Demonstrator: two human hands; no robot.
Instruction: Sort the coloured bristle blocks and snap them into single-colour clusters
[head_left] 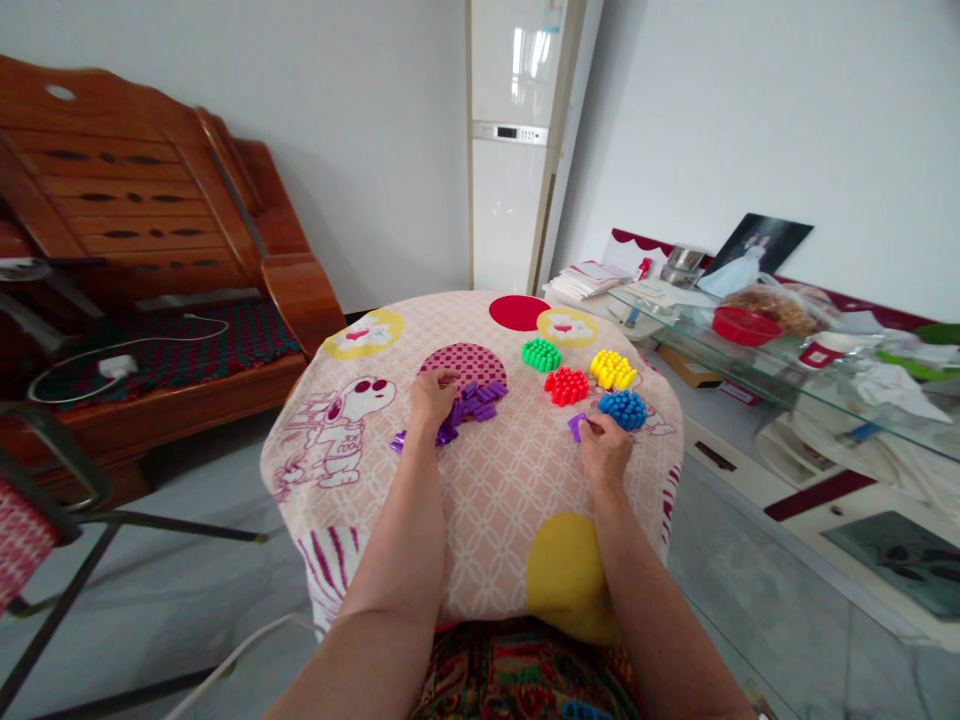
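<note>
My left hand (pixel 433 400) is at the left side of a loose heap of small purple pieces (pixel 478 400), its fingers drawn together. What they hold, if anything, is hidden. More glossy purple pieces (pixel 445 435) lie beside and behind that wrist. Between the closed fingertips of my right hand (pixel 606 452) are small purple pieces (pixel 577 426), at the tablecloth. Just beyond this hand stands a tight blue cluster of small pieces (pixel 622 409). Similar clusters in red (pixel 566 386), yellow (pixel 613 369) and green (pixel 541 354) stand farther back.
A patterned pink cloth (pixel 495 540) covers the round table. To the right, a glass-topped cabinet (pixel 750 350) carries papers, a red bowl (pixel 746 326) and a photo (pixel 754 255). A wooden bench (pixel 150 200) is at the left, with a folding chair (pixel 52 530) nearer.
</note>
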